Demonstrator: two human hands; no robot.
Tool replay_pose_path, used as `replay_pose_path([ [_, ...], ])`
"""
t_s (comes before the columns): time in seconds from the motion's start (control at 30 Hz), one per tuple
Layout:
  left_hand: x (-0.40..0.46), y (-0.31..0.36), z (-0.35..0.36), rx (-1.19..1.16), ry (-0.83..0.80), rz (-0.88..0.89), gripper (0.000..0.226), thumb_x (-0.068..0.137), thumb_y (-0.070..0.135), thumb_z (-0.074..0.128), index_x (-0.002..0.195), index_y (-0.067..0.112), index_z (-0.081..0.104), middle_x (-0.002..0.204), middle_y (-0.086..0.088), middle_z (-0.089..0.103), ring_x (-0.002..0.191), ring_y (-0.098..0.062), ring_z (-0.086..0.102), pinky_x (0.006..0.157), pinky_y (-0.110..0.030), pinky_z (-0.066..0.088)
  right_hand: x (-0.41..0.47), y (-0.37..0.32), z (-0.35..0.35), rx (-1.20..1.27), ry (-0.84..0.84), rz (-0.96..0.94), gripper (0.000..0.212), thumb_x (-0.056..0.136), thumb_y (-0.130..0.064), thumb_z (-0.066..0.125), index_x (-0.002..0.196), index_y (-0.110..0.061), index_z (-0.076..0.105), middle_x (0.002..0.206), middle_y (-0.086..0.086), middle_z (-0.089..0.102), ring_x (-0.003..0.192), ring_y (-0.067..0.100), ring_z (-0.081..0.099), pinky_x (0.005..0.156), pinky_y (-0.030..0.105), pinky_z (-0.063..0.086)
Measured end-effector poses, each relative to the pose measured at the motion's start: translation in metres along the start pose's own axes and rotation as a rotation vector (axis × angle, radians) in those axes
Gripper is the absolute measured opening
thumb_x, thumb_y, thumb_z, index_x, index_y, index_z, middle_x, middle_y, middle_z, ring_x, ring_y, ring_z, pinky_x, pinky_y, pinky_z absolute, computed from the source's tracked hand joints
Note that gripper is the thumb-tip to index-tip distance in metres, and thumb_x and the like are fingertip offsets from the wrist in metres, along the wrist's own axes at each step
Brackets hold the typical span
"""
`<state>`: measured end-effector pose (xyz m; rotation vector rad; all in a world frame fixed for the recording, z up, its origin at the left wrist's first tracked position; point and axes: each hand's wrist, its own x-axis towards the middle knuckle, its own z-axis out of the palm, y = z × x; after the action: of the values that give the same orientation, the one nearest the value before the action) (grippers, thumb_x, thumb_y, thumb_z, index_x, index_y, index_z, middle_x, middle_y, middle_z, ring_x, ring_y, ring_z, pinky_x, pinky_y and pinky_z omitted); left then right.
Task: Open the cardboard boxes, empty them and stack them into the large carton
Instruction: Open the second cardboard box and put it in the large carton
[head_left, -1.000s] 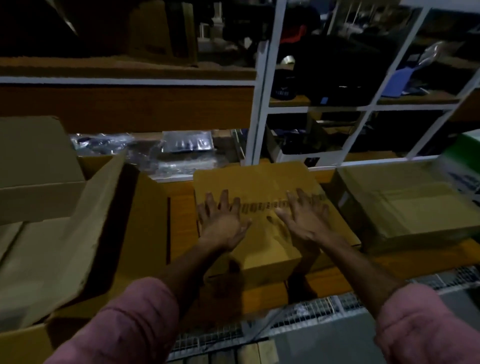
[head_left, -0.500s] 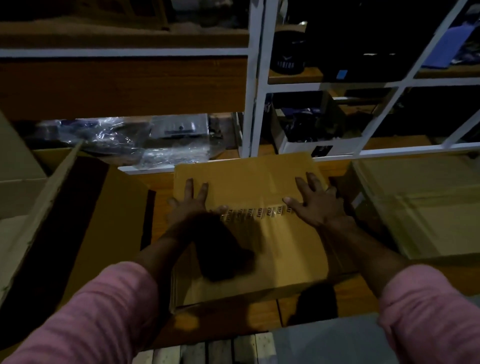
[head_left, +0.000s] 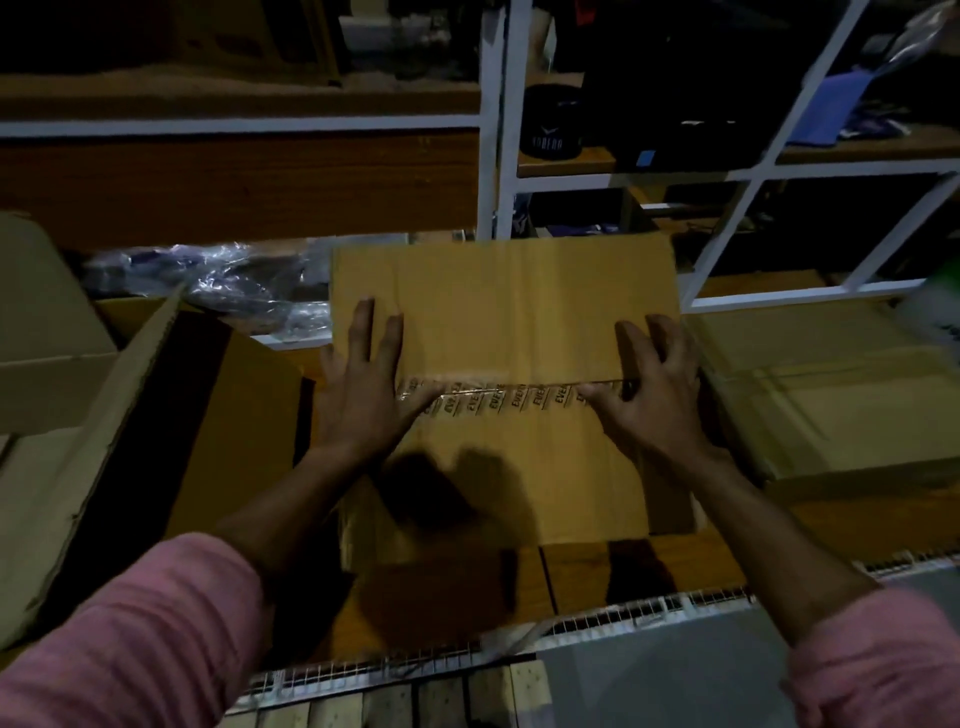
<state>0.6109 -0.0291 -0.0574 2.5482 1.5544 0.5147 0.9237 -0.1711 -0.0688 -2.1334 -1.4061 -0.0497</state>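
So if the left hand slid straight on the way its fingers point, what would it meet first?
Only more box top: the left hand lies flat on the box, fingers pointing to its far edge. Beyond that edge probably the white shelf post, though depth is unclear.

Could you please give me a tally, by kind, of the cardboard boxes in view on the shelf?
Taped-shut brown cardboard box under both hands: 1
Closed brown cardboard box at the right: 1
Open large brown cardboard carton at the left: 1
Pale closed cardboard box at far left: 1
Total: 4
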Motion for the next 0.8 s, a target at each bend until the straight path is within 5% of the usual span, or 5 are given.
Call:
replay_pose_path([
  [0.13, -0.032, 0.000, -0.015, -0.030, 0.145, 0.107, 0.100, 0.092, 0.062, 0.060, 0.162, 0.031, -0.005, 0.166, 0.000, -0.028, 0.148, -0.055, 0.007, 0.101, -0.070, 0.043, -0.030, -0.009, -0.003, 0.020, 0.111, 0.001, 0.116, 0.072, -0.066, 0.079, 0.161, -0.030, 0.014, 0.162, 0.009, 0.005, 0.149, 0.042, 0.013, 0.113, 0.067, 0.030],
  [0.37, -0.101, -0.024, -0.008, 0.033, 0.145, 0.217, 0.102, 0.092, 0.053, 0.064, 0.163, 0.025, -0.004, 0.166, -0.013, -0.025, 0.150, -0.036, -0.029, 0.114, -0.073, 0.024, -0.112, -0.014, 0.008, -0.011, 0.137, -0.012, 0.102, 0.081, -0.069, 0.067, 0.160, -0.022, 0.023, 0.160, 0.016, 0.009, 0.148, 0.043, 0.015, 0.111, 0.066, 0.035],
  [0.5, -0.119, -0.021, -0.024, 0.038, 0.180, 0.151, 0.091, 0.093, 0.065, 0.053, 0.163, 0.028, 0.008, 0.170, -0.011, -0.011, 0.152, -0.048, -0.011, 0.113, -0.076, 0.019, -0.129, -0.033, -0.014, -0.084, 0.197, 0.015, 0.093, 0.084, -0.072, 0.053, 0.158, -0.024, 0.025, 0.158, 0.021, 0.020, 0.146, 0.045, 0.024, 0.110, 0.066, 0.034],
  [0.67, -0.104, -0.009, -0.073, 0.039, 0.321, 0.156, 0.075, 0.098, 0.064, 0.038, 0.160, 0.027, 0.018, 0.169, -0.009, 0.000, 0.154, -0.041, 0.003, 0.116, -0.071, 0.015, -0.116, -0.081, -0.065, -0.120, 0.366, -0.049, 0.072, 0.093, -0.067, 0.045, 0.150, -0.024, 0.040, 0.155, 0.015, 0.027, 0.147, 0.040, 0.025, 0.111, 0.068, 0.028],
  [0.8, -0.071, 0.004, -0.108, 0.010, 0.216, 0.109, 0.073, 0.099, 0.069, 0.026, 0.160, 0.029, 0.019, 0.171, -0.003, -0.001, 0.154, -0.042, -0.002, 0.117, -0.068, 0.007, -0.079, -0.111, -0.099, -0.187, 0.247, -0.008, 0.071, 0.096, -0.073, 0.025, 0.150, -0.032, 0.044, 0.161, 0.005, 0.028, 0.152, 0.037, 0.012, 0.114, 0.073, 0.014],
])
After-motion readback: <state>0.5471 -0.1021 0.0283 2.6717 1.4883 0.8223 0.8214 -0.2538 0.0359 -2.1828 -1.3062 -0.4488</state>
